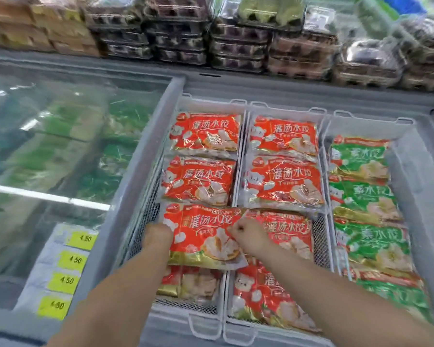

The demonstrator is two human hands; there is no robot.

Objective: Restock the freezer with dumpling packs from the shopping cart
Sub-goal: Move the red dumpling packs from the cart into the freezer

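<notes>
A red dumpling pack [201, 236] lies flat over the left wire basket [145, 209] of the open chest freezer [261, 88]. My left hand [158, 236] grips its left edge. My right hand [246, 234] pinches its right side, fingers closed on the wrapper. More red dumpling packs [283, 182] fill the left and middle baskets, one partly under the held pack. Green dumpling packs [363, 199] are stacked in the right basket. The shopping cart is out of view.
A closed glass lid [48, 151] covers the freezer section on the left, with green packages beneath. Yellow price tags [68, 259] run along its near edge. Stacked egg cartons [236, 33] line the shelf behind the freezer.
</notes>
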